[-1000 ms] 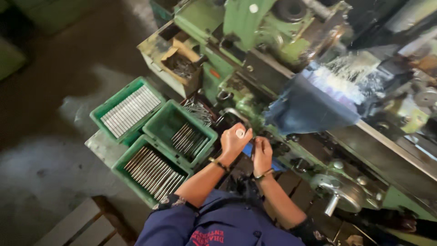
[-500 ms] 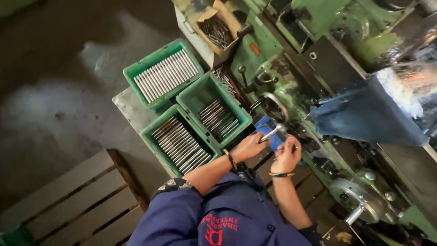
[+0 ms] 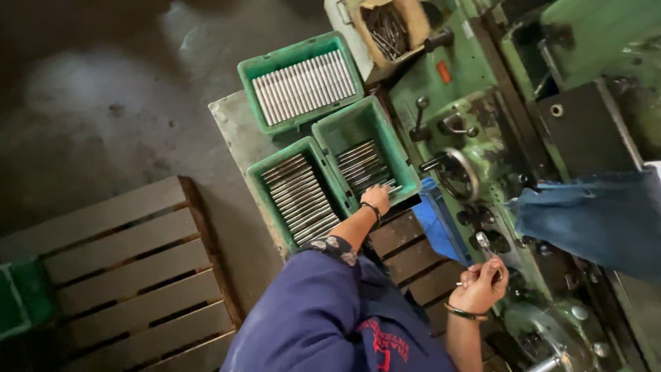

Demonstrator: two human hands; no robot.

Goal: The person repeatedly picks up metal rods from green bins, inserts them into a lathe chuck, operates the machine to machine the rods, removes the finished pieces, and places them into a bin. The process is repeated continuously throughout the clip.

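Observation:
My left hand (image 3: 376, 198) reaches down to the near corner of a green crate (image 3: 403, 169) that is part full of metal rods (image 3: 361, 165). Its fingers curl over a rod whose tip sticks out beside them. My right hand (image 3: 480, 284) is held up close to my body, closed around a small silver spanner (image 3: 485, 242) with its open end pointing up. A blue sleeve covers my left arm. Both wrists wear bangles.
Two more green crates of rods, one nearer (image 3: 299, 196) and one farther (image 3: 303, 83), sit on a grey stand. A green lathe (image 3: 475, 89) with a handwheel (image 3: 457, 173) runs along the right. A blue cloth (image 3: 432, 222) hangs there. Another person's jeans (image 3: 592, 213) show at right. A wooden pallet (image 3: 124, 269) lies at left.
My hands were together over the blue cloth. Now my left hand has gone out to the crate of rods, and my right hand has drawn back with the spanner. The view has swung.

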